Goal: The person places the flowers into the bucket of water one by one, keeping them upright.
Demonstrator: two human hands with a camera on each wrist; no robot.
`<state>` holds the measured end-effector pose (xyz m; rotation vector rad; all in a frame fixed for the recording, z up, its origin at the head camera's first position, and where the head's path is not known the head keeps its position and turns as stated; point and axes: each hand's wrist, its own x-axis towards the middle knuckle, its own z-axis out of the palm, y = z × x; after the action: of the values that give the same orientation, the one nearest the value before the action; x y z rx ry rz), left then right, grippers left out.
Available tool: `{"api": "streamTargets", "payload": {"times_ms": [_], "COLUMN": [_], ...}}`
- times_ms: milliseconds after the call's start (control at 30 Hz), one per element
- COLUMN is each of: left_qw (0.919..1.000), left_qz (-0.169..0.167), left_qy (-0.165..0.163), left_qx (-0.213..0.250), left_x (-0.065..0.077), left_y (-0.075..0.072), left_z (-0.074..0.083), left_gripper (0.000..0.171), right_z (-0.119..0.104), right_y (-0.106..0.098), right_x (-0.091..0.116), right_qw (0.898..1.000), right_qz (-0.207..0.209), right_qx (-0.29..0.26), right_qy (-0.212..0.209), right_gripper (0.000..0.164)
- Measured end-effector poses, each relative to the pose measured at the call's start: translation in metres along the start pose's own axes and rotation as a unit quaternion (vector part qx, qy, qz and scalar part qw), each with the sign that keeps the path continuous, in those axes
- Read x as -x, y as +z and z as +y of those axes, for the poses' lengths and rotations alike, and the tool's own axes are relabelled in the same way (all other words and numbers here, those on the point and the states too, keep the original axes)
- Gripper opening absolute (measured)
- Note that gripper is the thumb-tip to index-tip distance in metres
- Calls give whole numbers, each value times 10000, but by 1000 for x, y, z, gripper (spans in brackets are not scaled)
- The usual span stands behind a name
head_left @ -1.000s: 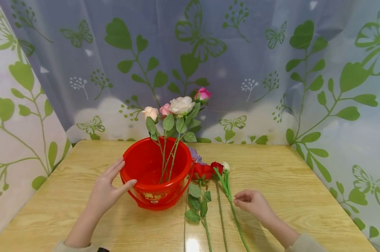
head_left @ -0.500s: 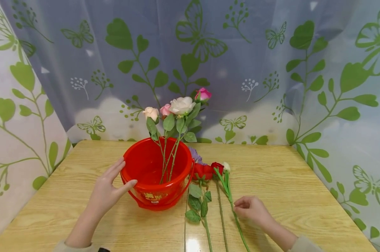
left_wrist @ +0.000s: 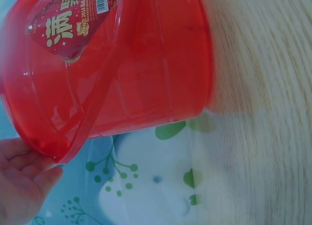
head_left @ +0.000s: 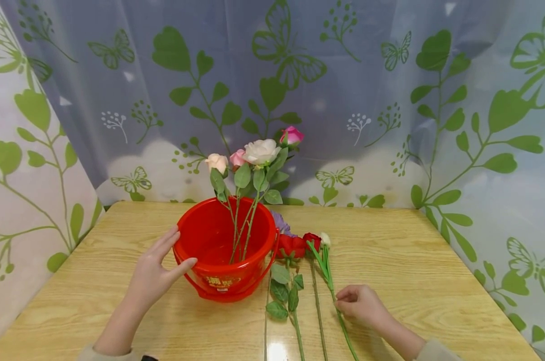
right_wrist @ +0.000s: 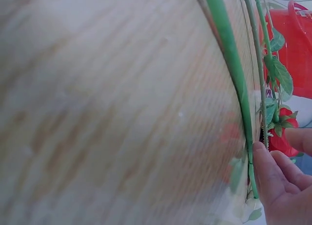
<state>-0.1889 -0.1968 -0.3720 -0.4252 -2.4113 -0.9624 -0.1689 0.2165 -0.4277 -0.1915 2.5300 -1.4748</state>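
Note:
A red plastic bucket (head_left: 225,276) stands on the wooden table with several artificial flowers leaning in it, among them a white rose (head_left: 262,152) and a bright pink bud (head_left: 292,135). My left hand (head_left: 152,268) touches the bucket's left rim with straight fingers and spread thumb. In the left wrist view, that hand (left_wrist: 24,178) meets the rim. My right hand (head_left: 363,303) is beside the green stem of a white tulip (head_left: 325,239), its loosely bent fingertips at the stem. From the right wrist, these fingers (right_wrist: 268,171) touch or nearly touch the stem (right_wrist: 239,84).
Left of the tulip lie a dark red rose (head_left: 311,240), a larger red flower (head_left: 290,246) with leaves, and a purple flower (head_left: 281,223) partly behind the bucket. Their stems run toward the table's near edge. A leaf-patterned curtain (head_left: 372,100) hangs behind the table (head_left: 390,240).
My right hand has moved slightly nearer to me along the tulip stem. The left hand and bucket have stayed in place.

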Motion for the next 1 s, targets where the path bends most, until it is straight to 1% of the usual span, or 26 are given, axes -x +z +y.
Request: {"api": "streamTargets", "payload": {"times_ms": [167, 367, 433, 700, 867, 1000], "left_qw": [10000, 10000, 10000, 10000, 10000, 9999], "left_qz": [11, 22, 6, -45, -64, -94], "left_qy": [15, 53, 38, -33, -61, -102], "left_qx": [31, 27, 21, 24, 30, 21], "left_x": [0, 0, 0, 1, 1, 1], "left_y": [0, -1, -1, -1, -2, -2], "left_z": [1, 2, 3, 4, 4, 4], "left_gripper": [62, 62, 62, 62, 62, 63], "right_z": [1, 4, 5, 7, 6, 7], "right_y": [0, 0, 2, 10, 13, 17], "right_x": [0, 0, -1, -7, -8, -10], "right_qw": [10000, 9999, 9998, 9972, 9949, 9926], "right_qz": [27, 45, 118, 490, 651, 824], "right_qx": [-39, 50, 111, 429, 623, 789], "right_qy": [80, 105, 111, 371, 448, 426], "right_gripper": [22, 22, 20, 17, 20, 17]}}
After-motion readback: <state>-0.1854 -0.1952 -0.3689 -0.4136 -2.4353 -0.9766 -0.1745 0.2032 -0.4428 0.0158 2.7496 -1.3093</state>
